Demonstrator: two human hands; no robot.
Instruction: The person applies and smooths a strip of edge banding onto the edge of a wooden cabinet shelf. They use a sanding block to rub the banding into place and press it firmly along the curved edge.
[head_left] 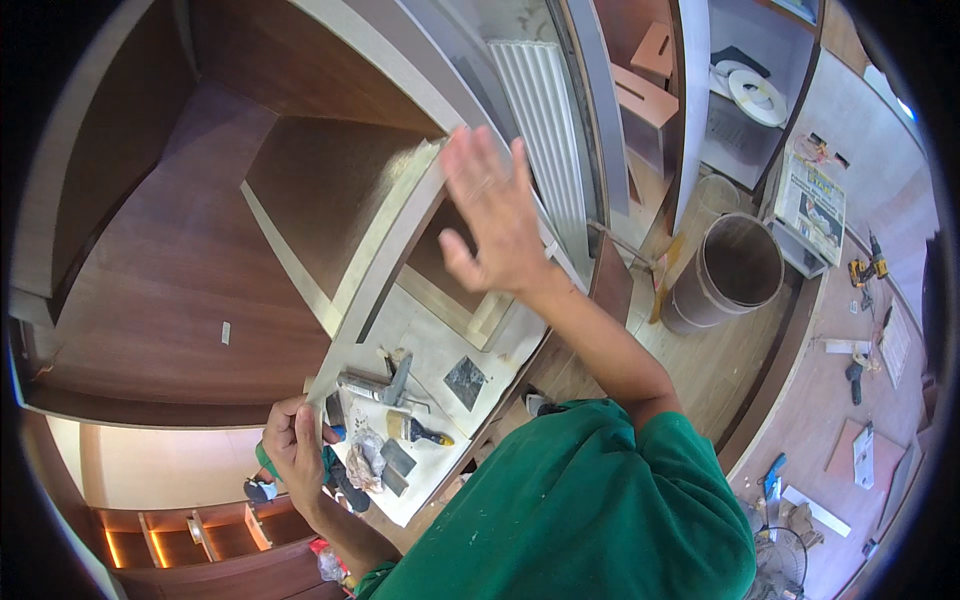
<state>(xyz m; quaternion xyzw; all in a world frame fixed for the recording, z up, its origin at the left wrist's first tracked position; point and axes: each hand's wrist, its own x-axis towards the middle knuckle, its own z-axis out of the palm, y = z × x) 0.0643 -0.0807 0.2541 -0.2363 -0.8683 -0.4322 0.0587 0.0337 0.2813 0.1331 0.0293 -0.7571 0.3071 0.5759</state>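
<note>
A pale edging strip (378, 262) runs along the front edge of a brown wood-grain cabinet (200, 250). Its lower end is pinched between the thumb and fingers of my left hand (296, 446). Higher up, at the cabinet's corner, my right hand (492, 205) lies over the edge with its fingers stretched out and nothing gripped; motion blurs the fingertips. Below the strip, a white work surface (420, 485) carries a caulking gun (378, 385), a paintbrush (415, 430), a crumpled rag (366, 460) and several dark flat squares (465, 382).
Right of me stand a large brown drum (735, 265) and a long counter (800, 450) with a cordless drill (868, 265) and scattered tools. A fan (780, 565) is at the lower right. Another person in green (268, 462) is beyond my left forearm. White ribbed panel (540, 130) leans behind my right hand.
</note>
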